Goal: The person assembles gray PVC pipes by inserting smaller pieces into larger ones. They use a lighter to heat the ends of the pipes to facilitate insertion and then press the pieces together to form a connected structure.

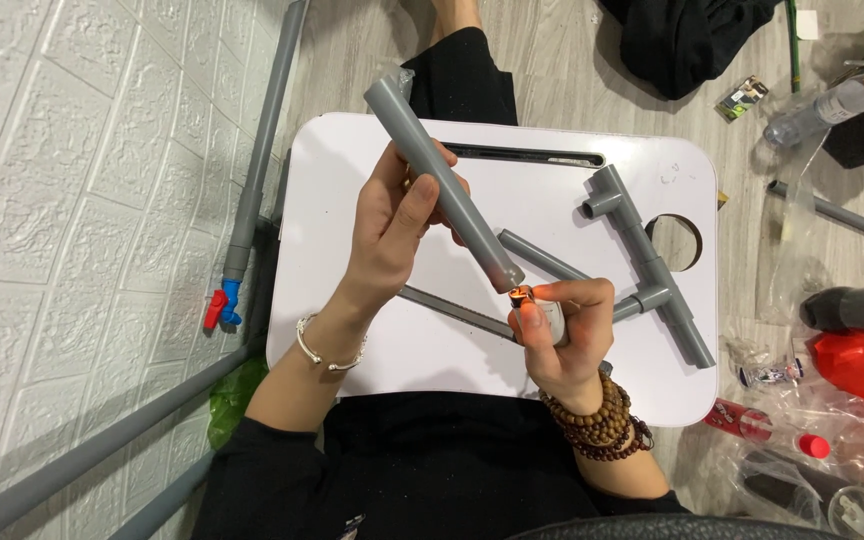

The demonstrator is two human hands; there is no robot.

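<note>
- The surface (pixel 372 340) is a small white lap tray with a round cut-out at its far right; everything below is placed against it.
- The pipe (pixel 442 185), a short grey plastic length, is held slanted above the middle of the surface, its upper end out past the far edge and its lower end (pixel 505 275) low over the centre.
- It looks stiff, light and smooth, so it may slip; the mid-length is the sound place to grip, well away from the heated end, which may be soft.
- The left hand (pixel 392 235) has its fingers clamped round that mid-length.
- A jointed grey pipe frame (pixel 647 265) lies on the right half of the surface, with a loose thin pipe (pixel 542 257) beside it; both lie close under the working end.
- The right hand (pixel 567 335), over the near part of the surface, has its fingers closed on a lighter (pixel 542 318).
- A small flame (pixel 519 295) appears to touch the pipe's lower end, though it is tiny here.
- Bottles (pixel 852 310) and plastic wrap litter the floor right of the surface.
</note>
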